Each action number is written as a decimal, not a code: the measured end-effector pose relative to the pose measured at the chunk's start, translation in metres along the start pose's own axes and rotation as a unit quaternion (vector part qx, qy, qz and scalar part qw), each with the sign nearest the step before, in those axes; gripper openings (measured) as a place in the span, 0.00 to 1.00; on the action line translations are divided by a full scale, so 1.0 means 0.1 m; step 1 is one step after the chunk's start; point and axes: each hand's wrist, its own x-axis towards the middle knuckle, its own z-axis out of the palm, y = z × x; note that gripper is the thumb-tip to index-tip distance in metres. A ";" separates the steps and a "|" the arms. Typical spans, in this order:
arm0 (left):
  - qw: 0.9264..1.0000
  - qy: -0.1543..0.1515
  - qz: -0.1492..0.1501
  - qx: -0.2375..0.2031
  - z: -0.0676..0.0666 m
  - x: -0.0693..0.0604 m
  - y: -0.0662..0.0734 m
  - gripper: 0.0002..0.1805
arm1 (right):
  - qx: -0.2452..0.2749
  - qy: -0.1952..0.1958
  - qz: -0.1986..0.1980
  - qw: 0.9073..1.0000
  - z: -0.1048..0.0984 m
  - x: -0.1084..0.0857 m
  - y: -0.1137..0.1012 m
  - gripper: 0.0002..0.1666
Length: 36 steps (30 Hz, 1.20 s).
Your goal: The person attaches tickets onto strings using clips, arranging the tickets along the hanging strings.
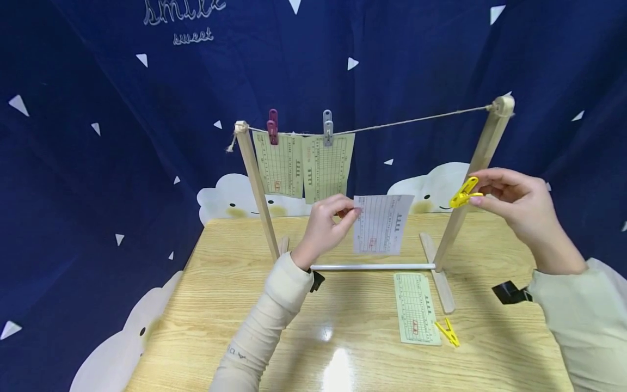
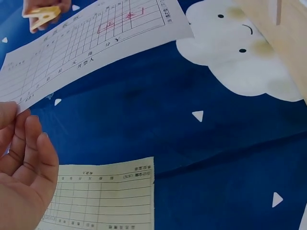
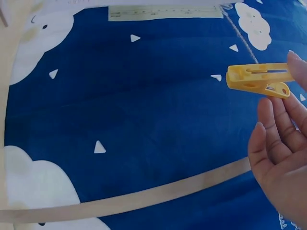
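Observation:
My left hand (image 1: 325, 226) pinches the left edge of a white printed receipt slip (image 1: 384, 226), held up below the string (image 1: 421, 120). In the left wrist view that slip (image 2: 96, 45) runs out from thumb and fingertips. My right hand (image 1: 521, 209) holds a yellow clothespin (image 1: 462, 193) by its handles beside the right post. The right wrist view shows this clothespin (image 3: 256, 76) between thumb and fingers, nothing in its jaws. Two yellowish slips hang on the string: one (image 1: 281, 166) under a dark red clothespin (image 1: 272, 126), the other (image 1: 328, 171) under a grey one (image 1: 327, 128).
A wooden left post (image 1: 257, 188) and right post (image 1: 472, 163) carry the string, joined low down by a white rod (image 1: 372, 267). On the table (image 1: 220, 305) lie a greenish slip (image 1: 416, 307) and another yellow clothespin (image 1: 448, 333). A blue curtain (image 1: 416, 65) hangs behind.

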 end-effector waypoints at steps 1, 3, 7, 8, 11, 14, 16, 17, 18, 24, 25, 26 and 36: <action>1.000 0.002 0.001 0.001 -0.01 0.02 0.00 0.03 | -0.001 0.002 0.000 1.000 0.01 0.02 -0.02 0.18; 1.000 0.007 0.002 0.007 -0.02 0.06 0.01 0.03 | 0.002 0.007 0.000 1.000 0.04 0.06 -0.05 0.18; 1.000 0.016 0.004 0.021 -0.05 0.13 0.01 0.04 | 0.017 0.013 0.007 1.000 0.08 0.15 -0.11 0.18; 1.000 0.017 0.005 0.023 -0.06 0.14 0.01 0.04 | 0.022 0.013 0.007 1.000 0.09 0.17 -0.11 0.18; 0.999 0.018 0.005 0.027 -0.07 0.18 0.01 0.04 | 0.040 0.009 -0.001 0.999 0.11 0.25 -0.13 0.18; 0.999 0.013 0.000 0.032 -0.07 0.21 0.01 0.04 | 0.069 0.003 -0.017 0.997 0.12 0.32 -0.14 0.19; 0.999 0.010 -0.004 0.033 -0.07 0.24 0.00 0.04 | 0.079 0.000 -0.023 0.997 0.13 0.36 -0.15 0.20; 0.999 0.009 -0.006 0.035 -0.07 0.25 0.00 0.04 | 0.087 -0.001 -0.025 0.996 0.13 0.38 -0.16 0.20; 0.999 0.008 -0.008 0.036 -0.07 0.26 -0.01 0.04 | 0.094 -0.002 -0.025 0.995 0.14 0.40 -0.16 0.20; 0.999 0.003 -0.027 0.030 -0.09 0.36 -0.01 0.04 | 0.113 -0.003 -0.034 0.993 0.19 0.51 -0.22 0.19; 0.999 0.000 -0.032 0.028 -0.09 0.38 -0.01 0.04 | 0.109 -0.002 -0.036 0.993 0.19 0.53 -0.23 0.19; 0.999 -0.001 -0.035 0.028 -0.09 0.39 -0.01 0.04 | 0.107 -0.002 -0.038 0.994 0.20 0.55 -0.25 0.19; 0.998 -0.001 -0.057 0.018 -0.12 0.53 -0.01 0.04 | 0.113 0.006 -0.045 0.993 0.24 0.76 -0.36 0.19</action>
